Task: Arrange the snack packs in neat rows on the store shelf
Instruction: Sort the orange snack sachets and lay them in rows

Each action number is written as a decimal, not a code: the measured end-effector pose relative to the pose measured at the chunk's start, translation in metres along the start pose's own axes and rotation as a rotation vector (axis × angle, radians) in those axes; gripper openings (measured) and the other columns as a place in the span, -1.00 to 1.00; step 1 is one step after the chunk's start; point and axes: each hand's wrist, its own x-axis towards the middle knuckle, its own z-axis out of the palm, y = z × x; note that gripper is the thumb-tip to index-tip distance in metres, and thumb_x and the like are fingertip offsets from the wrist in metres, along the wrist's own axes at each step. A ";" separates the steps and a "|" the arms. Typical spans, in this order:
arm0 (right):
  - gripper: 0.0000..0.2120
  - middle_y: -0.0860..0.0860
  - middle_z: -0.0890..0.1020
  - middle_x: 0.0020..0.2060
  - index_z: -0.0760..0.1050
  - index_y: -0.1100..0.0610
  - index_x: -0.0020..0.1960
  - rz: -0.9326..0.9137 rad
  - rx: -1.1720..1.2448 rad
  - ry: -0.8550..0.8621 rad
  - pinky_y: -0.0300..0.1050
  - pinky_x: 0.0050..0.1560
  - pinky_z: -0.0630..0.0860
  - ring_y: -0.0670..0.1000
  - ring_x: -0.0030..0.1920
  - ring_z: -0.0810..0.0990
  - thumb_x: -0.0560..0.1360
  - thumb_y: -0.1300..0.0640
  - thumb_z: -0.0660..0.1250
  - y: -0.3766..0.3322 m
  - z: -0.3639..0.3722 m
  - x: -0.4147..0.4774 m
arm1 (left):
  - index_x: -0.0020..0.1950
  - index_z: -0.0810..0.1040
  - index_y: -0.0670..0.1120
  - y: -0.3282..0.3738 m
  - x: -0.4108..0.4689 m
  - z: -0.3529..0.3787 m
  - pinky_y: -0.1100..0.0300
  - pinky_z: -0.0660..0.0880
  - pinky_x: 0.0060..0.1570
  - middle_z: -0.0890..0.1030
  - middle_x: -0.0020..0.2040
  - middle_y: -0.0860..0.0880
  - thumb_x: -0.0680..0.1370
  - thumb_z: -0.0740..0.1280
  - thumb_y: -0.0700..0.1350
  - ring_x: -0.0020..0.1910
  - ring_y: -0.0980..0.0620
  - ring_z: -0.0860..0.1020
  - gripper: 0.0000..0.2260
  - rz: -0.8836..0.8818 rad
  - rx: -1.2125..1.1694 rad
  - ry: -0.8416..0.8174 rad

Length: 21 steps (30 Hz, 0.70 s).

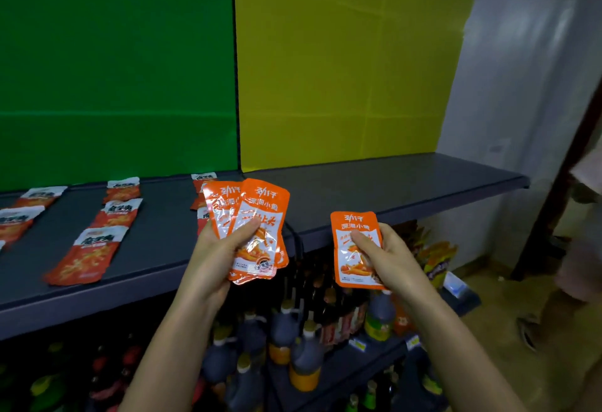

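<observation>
Head view: red packs (pixel 112 214) are already laid in rows on the left of the shelf (pixel 391 180); its right stretch is yet to be filled. Fanned orange packs (pixel 264 203) are pinched by thumb and fingers of the left hand (pixel 218 248), a single pack (pixel 353 221) (probably next) likewise by the right hand (pixel 394 255).

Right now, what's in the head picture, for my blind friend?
The left hand grips a few orange packs, the right hand a single pack, before a dark shelf. Red packs lie in rows on it; bottles stand below.
</observation>
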 end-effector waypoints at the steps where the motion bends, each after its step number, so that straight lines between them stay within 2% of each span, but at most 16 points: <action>1: -0.83 0.04 0.64 -0.01 0.42 0.00 0.08 -0.011 0.007 -0.028 0.00 0.03 0.59 0.03 -0.06 0.66 0.52 -0.01 0.28 -0.002 -0.005 0.014 | 0.15 0.51 -0.15 0.000 0.004 0.008 0.14 0.61 -0.29 0.66 -0.01 -0.14 0.47 0.37 -0.22 -0.26 0.00 0.66 -0.74 0.013 0.003 0.016; 3: -0.85 0.03 0.64 -0.01 0.41 -0.01 0.07 -0.038 0.003 -0.089 -0.01 0.04 0.58 0.03 -0.05 0.66 0.53 -0.01 0.27 -0.005 -0.012 0.042 | 0.15 0.52 -0.14 -0.002 0.011 0.020 0.16 0.61 -0.31 0.67 -0.02 -0.12 0.47 0.37 -0.21 -0.25 0.00 0.66 -0.74 0.036 0.004 0.061; 7: -0.77 0.02 0.63 0.01 0.40 0.05 0.15 -0.069 -0.031 -0.210 -0.09 0.01 0.57 0.00 -0.05 0.65 0.54 0.00 0.26 -0.012 -0.006 0.091 | 0.19 0.51 -0.18 -0.003 0.025 0.029 0.18 0.62 -0.31 0.67 -0.01 -0.15 0.47 0.37 -0.21 -0.27 0.00 0.67 -0.70 0.074 0.006 0.185; 10: -0.82 0.03 0.62 0.02 0.38 0.02 0.11 -0.077 -0.060 -0.286 -0.05 0.06 0.56 0.01 -0.03 0.64 0.54 0.02 0.25 -0.015 0.007 0.125 | 0.16 0.52 -0.17 0.002 0.038 0.030 0.19 0.61 -0.30 0.67 -0.03 -0.12 0.47 0.37 -0.21 -0.28 0.03 0.67 -0.73 0.106 0.024 0.266; 13: -0.84 0.04 0.62 0.03 0.38 0.05 0.10 -0.080 -0.074 -0.348 -0.06 0.04 0.55 0.02 -0.03 0.64 0.54 0.06 0.23 -0.017 0.024 0.156 | 0.16 0.53 -0.13 0.011 0.053 0.027 0.14 0.57 -0.26 0.67 -0.02 -0.10 0.46 0.38 -0.18 -0.21 -0.01 0.66 -0.72 0.141 0.053 0.330; 16: -0.85 0.07 0.62 0.01 0.40 0.08 0.08 -0.067 -0.124 -0.390 -0.06 0.02 0.53 0.02 -0.07 0.63 0.52 0.10 0.21 -0.015 0.044 0.187 | 0.08 0.55 -0.10 0.021 0.070 0.024 0.16 0.57 -0.33 0.68 -0.08 -0.09 0.46 0.39 -0.16 -0.29 0.01 0.66 -0.79 0.152 0.076 0.366; 19: -0.87 0.09 0.61 0.06 0.40 0.11 0.05 -0.082 -0.186 -0.425 -0.07 0.06 0.51 0.05 0.00 0.62 0.52 0.12 0.23 -0.013 0.064 0.218 | 0.03 0.56 -0.10 0.030 0.088 0.022 0.22 0.58 -0.43 0.68 -0.15 -0.08 0.47 0.38 -0.19 -0.36 0.05 0.67 -0.85 0.168 0.068 0.362; 21: -0.97 0.11 0.62 0.06 0.44 0.10 -0.08 -0.091 -0.248 -0.436 -0.04 0.12 0.50 0.10 0.06 0.61 0.52 0.15 0.24 -0.011 0.076 0.238 | 0.01 0.56 -0.09 0.034 0.100 0.021 0.24 0.57 -0.45 0.70 -0.21 -0.04 0.47 0.38 -0.19 -0.36 0.05 0.67 -0.87 0.167 0.088 0.356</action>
